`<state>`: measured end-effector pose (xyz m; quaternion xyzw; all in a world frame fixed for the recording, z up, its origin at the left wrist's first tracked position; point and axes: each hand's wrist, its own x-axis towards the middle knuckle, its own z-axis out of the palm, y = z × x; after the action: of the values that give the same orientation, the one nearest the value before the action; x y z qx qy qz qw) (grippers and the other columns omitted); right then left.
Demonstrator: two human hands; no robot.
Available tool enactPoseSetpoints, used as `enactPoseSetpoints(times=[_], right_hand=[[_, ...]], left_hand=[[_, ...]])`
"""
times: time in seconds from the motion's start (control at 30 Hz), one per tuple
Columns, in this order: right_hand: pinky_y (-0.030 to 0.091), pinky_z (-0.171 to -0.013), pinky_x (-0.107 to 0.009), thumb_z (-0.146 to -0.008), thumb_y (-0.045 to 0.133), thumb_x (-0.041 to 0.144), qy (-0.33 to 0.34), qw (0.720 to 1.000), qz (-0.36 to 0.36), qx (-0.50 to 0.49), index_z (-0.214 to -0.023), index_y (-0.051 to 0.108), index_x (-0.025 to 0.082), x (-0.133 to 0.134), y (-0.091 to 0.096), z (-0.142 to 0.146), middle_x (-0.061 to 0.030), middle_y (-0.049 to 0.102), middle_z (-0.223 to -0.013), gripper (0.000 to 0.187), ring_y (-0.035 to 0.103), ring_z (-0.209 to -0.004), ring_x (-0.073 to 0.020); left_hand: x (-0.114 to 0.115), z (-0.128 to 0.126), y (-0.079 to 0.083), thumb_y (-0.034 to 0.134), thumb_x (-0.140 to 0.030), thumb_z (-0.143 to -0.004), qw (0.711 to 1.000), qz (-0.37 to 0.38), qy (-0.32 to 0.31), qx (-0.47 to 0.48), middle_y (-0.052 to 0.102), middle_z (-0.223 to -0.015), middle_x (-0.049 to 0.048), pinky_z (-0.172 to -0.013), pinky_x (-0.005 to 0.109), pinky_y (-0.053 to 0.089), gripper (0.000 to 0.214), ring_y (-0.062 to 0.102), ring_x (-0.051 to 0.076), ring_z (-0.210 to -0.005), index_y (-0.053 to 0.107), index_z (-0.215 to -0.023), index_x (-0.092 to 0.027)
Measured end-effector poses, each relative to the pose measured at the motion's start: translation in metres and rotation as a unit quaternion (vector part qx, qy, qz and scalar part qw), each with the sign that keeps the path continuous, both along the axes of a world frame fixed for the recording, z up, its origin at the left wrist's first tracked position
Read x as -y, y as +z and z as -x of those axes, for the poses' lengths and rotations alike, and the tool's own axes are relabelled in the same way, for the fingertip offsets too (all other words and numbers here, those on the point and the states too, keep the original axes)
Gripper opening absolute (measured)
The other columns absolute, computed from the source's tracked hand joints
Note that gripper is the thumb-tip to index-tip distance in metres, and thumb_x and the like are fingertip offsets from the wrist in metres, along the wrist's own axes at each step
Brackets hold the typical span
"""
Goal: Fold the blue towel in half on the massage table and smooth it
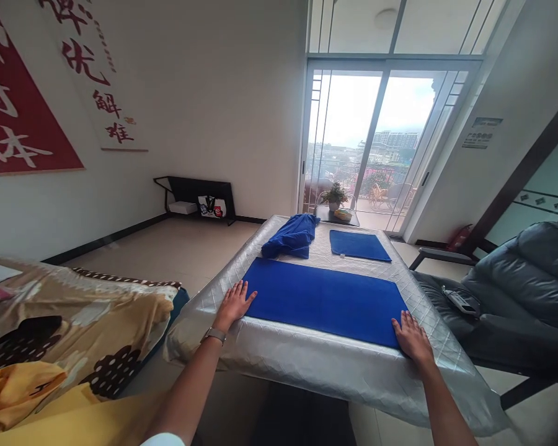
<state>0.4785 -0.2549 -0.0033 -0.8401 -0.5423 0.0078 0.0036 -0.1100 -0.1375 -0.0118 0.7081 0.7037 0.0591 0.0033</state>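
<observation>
A blue towel (325,300) lies spread flat across the near part of a table with a silvery quilted cover (302,362). My left hand (235,303), with a watch on its wrist, rests with fingers apart at the towel's left end. At the opposite end, my right hand (413,336) lies flat over the near right corner, fingers stretched out. Beyond the towel sit a crumpled blue cloth (292,236) on the left and a neatly folded blue towel (359,245) on the right.
A bed with a patterned blanket (134,310) stands to the left. Close by on the right is a dark padded armchair (516,291) with a small device (460,301) on its seat. A potted plant (335,197) stands behind the table, before the glass sliding door (344,130).
</observation>
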Motion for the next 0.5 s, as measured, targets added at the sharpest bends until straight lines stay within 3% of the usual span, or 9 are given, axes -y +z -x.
enactPoseSetpoints(times=[0.5], right_hand=[[0.013, -0.125, -0.042, -0.099, 0.014, 0.049, -0.004, 1.0, -0.011, -0.019, -0.16, 0.02, 0.005, -0.001, -0.001, 0.0, -0.0094, 0.019, -0.168, 0.076, 0.016, -0.154, -0.0232]], left_hand=[[0.005, -0.003, 0.011, 0.012, -0.07, -0.099, 0.999, 0.031, -0.003, 0.022, 0.014, -0.167, 0.0164, -0.124, 0.048, 0.013, 0.088, 0.014, 0.029, -0.155, 0.017, -0.16, -0.007]])
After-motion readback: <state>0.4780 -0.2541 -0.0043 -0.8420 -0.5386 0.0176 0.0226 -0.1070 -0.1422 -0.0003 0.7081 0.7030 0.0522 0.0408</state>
